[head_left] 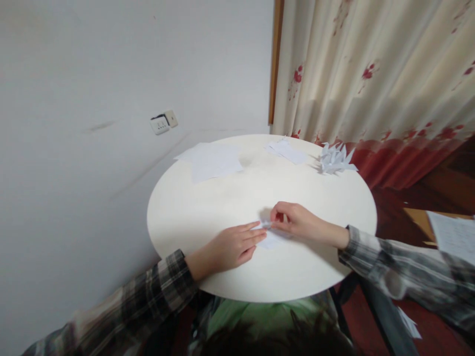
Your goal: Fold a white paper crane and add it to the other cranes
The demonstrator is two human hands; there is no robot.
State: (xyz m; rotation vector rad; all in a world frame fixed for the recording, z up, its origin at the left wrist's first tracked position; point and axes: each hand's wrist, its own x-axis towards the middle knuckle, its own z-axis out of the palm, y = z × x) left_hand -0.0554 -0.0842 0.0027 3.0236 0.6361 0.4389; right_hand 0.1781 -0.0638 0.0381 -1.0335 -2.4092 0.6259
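Note:
A small piece of white folded paper (272,238) lies on the round white table (208,212), near its front edge. My left hand (232,245) rests flat on the table with fingers stretched out, their tips pressing the paper's left end. My right hand (295,220) is closed in a pinch on the paper's upper edge. Both sleeves are plaid.
Loose white sheets (213,160) lie at the table's far left, another small stack (287,151) at the far middle. Several folded paper figures (336,159) sit at the far right edge. A wall with a socket (163,122) is behind, and a flowered curtain (371,79) hangs on the right.

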